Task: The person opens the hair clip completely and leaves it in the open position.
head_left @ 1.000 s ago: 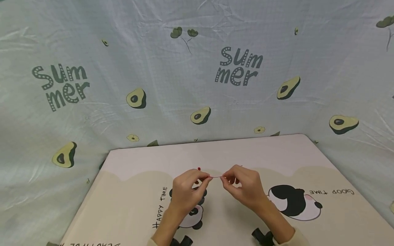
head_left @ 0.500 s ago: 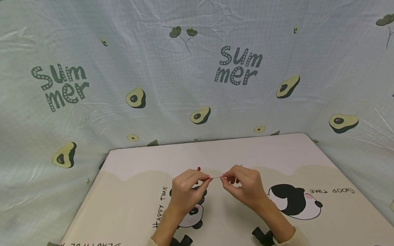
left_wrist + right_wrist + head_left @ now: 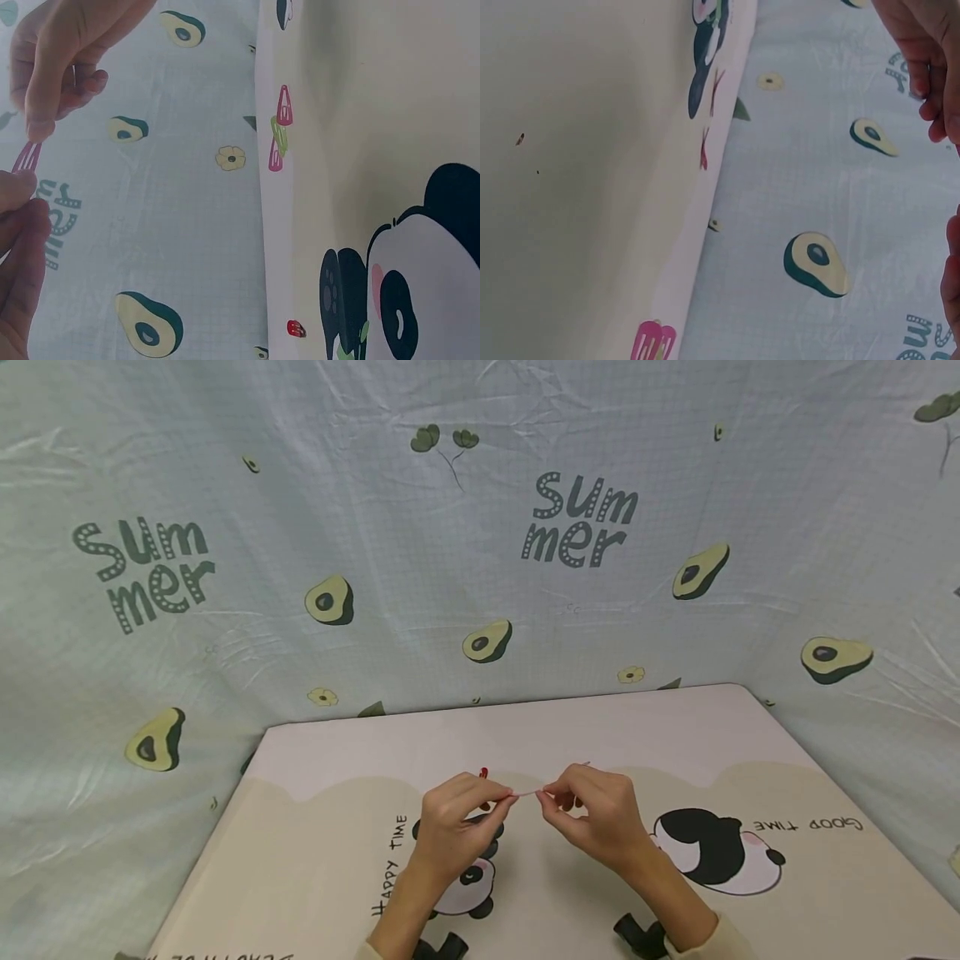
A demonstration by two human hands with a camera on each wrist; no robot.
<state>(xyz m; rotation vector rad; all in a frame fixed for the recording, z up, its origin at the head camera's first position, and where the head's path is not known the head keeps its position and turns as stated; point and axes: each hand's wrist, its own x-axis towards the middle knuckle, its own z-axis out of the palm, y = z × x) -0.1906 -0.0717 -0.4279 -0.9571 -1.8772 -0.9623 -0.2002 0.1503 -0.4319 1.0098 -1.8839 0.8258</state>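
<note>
A slim pink snap hair clip (image 3: 28, 157) spans the gap between my two hands, above the table. In the head view this hair clip (image 3: 527, 793) shows only as a thin line. My left hand (image 3: 456, 820) pinches its left end between thumb and forefinger. The right hand (image 3: 596, 814) pinches the other end the same way. Behind the hands lie pink clips (image 3: 284, 106), with a green clip (image 3: 280, 136) against them. A small red clip (image 3: 484, 772) lies beyond my left hand. Whether the held clip is snapped or unsnapped cannot be made out.
A table mat (image 3: 315, 852) printed with pandas covers the table, whose far edge meets a hanging curtain (image 3: 420, 527) with avocado prints. Black objects (image 3: 641, 937) sit by both wrists. The right wrist view shows two thin red shapes (image 3: 704, 150) near the edge.
The clip between the fingertips tilts slightly and looks paler than a second ago. Both hands stay almost in place, still pinching its ends.
</note>
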